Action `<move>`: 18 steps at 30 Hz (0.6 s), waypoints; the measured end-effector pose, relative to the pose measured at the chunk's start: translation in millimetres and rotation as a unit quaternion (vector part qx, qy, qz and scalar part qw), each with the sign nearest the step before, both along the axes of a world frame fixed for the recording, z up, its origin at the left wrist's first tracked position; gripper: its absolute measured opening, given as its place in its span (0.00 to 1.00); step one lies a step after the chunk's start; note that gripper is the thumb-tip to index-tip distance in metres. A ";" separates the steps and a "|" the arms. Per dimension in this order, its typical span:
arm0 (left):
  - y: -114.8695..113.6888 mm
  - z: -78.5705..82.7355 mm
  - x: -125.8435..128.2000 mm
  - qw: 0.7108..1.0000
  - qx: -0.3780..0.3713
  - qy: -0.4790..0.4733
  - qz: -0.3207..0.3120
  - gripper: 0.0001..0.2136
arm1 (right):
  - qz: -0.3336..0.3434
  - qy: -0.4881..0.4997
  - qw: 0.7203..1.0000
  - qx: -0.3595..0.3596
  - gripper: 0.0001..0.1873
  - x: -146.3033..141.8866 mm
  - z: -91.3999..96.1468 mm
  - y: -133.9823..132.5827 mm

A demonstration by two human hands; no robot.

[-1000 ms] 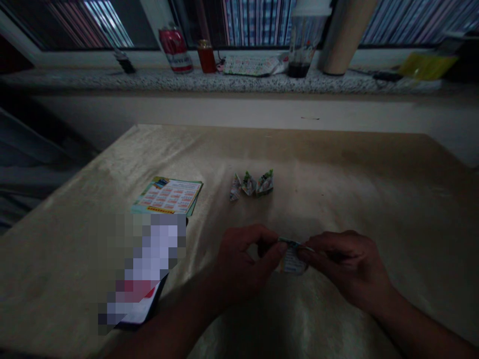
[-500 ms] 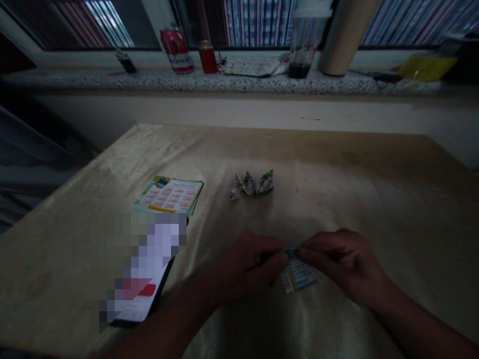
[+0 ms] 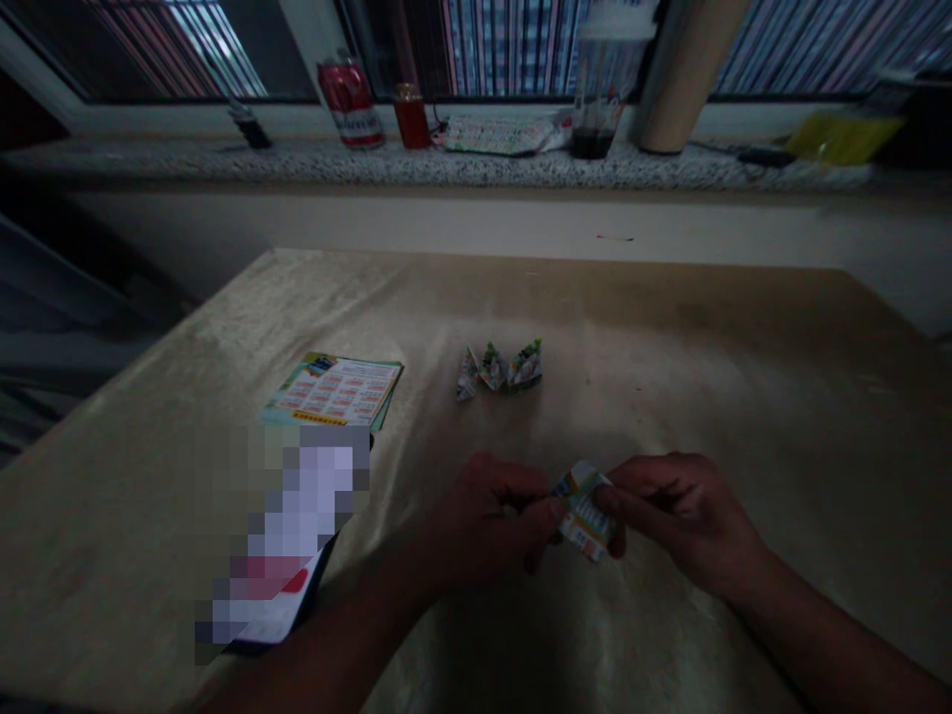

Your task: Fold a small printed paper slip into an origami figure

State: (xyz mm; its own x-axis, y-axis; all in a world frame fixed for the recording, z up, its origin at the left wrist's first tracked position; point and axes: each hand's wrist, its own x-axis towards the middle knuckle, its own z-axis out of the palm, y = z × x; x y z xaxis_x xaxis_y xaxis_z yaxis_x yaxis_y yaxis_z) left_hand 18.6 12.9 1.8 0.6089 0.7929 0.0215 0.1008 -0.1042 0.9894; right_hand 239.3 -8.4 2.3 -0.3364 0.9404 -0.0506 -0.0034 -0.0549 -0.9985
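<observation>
A small folded piece of printed paper (image 3: 585, 511) is pinched between my two hands above the table. My left hand (image 3: 502, 516) grips its left edge between thumb and fingers. On the opposite edge, the thumb and fingers of my right hand (image 3: 665, 511) are closed on the same paper. Beyond my hands stand three small folded paper shapes (image 3: 492, 367) in a row, with green and white print. To the left lies a stack of printed sheets (image 3: 334, 389) with a calendar-like grid on top.
A phone (image 3: 297, 555) with its screen blurred out lies near my left forearm, just in front of the stack. Behind the table (image 3: 706, 327), the stone windowsill (image 3: 297, 164) bears a red can (image 3: 349, 104), an orange-red jar (image 3: 412, 117), a cup with dark liquid (image 3: 593, 109) and a cardboard tube (image 3: 688, 79).
The folded paper has been lifted and turned, so it now sits tilted between my fingers. My right fingers have moved from its top edge to its right side.
</observation>
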 end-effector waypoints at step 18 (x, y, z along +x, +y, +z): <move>-3.5 -3.9 7.7 0.999 -0.042 0.025 0.018 0.14 | 0.007 0.031 0.997 -0.067 0.08 2.6 1.6 -0.9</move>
